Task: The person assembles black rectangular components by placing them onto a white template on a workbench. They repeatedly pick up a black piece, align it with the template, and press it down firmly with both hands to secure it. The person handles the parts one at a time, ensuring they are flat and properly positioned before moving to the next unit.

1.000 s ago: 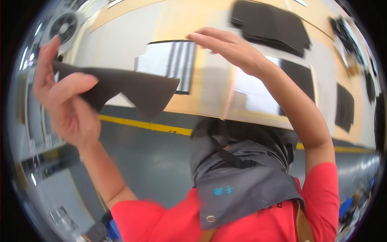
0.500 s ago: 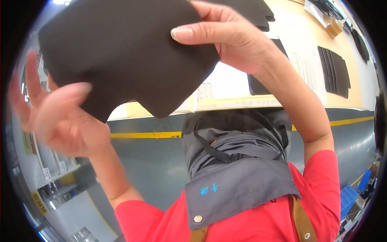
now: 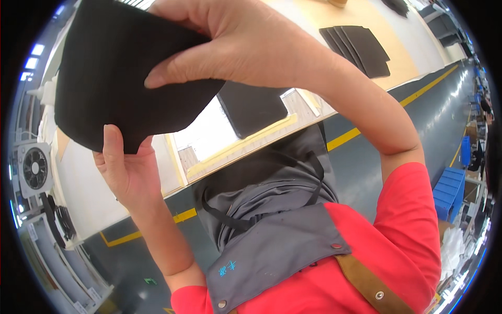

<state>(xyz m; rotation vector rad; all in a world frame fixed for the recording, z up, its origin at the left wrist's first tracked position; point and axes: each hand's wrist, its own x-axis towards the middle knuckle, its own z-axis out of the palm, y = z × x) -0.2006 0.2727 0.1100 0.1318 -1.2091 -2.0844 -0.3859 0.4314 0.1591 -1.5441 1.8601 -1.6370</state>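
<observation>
A dark, flat cut panel (image 3: 120,68), leather-like or fabric, is held up in front of me above the table. My right hand (image 3: 230,44) grips its right side, thumb on the near face and fingers behind it. At the bottom edge my left hand (image 3: 128,170) pinches the panel, the thumb in front and the other fingers partly hidden behind. Below my right hand, another dark panel (image 3: 253,107) lies on a white surface at the table's front edge.
Several dark panels (image 3: 358,49) lie fanned out on the table (image 3: 402,49) to the right. A box fan (image 3: 35,166) stands at the far left, with dark pieces (image 3: 63,220) hanging nearby. Blue crates (image 3: 448,191) are on the right, beyond the grey floor.
My left hand was off the panel with fingers spread; now it pinches the lower edge. The panel has turned, and my right hand has moved left with it. My view has swung left.
</observation>
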